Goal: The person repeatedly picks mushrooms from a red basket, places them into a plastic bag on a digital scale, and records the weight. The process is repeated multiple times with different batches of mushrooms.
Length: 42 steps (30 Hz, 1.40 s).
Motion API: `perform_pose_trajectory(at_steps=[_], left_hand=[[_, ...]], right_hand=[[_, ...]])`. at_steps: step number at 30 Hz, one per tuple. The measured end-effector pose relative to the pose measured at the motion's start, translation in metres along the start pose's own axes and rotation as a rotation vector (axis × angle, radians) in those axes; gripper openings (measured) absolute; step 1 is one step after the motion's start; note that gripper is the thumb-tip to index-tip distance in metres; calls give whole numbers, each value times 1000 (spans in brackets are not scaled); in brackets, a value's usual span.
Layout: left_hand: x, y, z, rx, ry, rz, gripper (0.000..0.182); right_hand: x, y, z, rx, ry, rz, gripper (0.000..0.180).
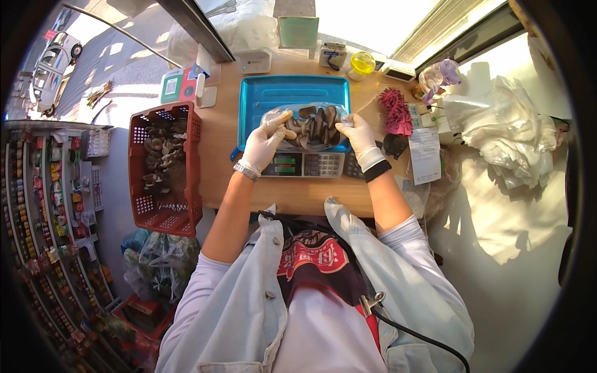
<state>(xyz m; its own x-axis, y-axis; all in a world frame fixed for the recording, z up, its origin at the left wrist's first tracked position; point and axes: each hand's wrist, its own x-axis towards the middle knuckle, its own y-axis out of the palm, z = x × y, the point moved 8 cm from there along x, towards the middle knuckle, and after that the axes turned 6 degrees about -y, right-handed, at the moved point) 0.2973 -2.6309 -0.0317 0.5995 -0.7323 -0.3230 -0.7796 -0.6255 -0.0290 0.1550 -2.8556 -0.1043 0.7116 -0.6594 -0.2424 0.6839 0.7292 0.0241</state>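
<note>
A clear plastic bag of dark-capped mushrooms (313, 127) lies over the near half of a blue tray (294, 84) on a digital scale (322, 164). At the bag's left end is my left hand (268, 142), in a pale glove, gripping the plastic with fingers and thumb. My right hand (363, 139), gloved too, pinches the bag's right end. The scale's display and keypad show on the near side of the tray. To the left, a red-brown plastic crate (190, 186) holds many loose mushrooms of the same kind.
Behind the tray stand a white box-like device (254, 62) and a yellow-lidded container (362, 64). A pink chenille cloth (395, 112) and a paper slip (425, 156) lie at right, near a heap of white plastic bags (508, 130). Packed shelves (51, 196) stand at far left.
</note>
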Motion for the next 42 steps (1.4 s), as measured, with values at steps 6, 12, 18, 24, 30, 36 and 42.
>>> perform_pose_trajectory(at_steps=[6, 12, 18, 24, 30, 36, 42], left_hand=[[5, 9, 5, 174, 36, 13, 41], [1, 18, 12, 76, -30, 40, 40], [16, 44, -1, 316, 214, -16, 35], [23, 58, -20, 617, 392, -284, 24], [29, 78, -21, 770, 399, -266, 26], [30, 84, -21, 868, 424, -306, 24], [23, 79, -26, 795, 414, -310, 25]], right_hand=[[22, -5, 10, -378, -201, -283, 21], [35, 5, -16, 106, -75, -196, 21], [30, 16, -15, 74, -10, 94, 21], [23, 16, -2, -144, -54, 164, 18], [17, 15, -2, 31, -18, 114, 16], [6, 15, 9, 392, -121, 84, 16], [-30, 19, 14, 218, -91, 348, 22]])
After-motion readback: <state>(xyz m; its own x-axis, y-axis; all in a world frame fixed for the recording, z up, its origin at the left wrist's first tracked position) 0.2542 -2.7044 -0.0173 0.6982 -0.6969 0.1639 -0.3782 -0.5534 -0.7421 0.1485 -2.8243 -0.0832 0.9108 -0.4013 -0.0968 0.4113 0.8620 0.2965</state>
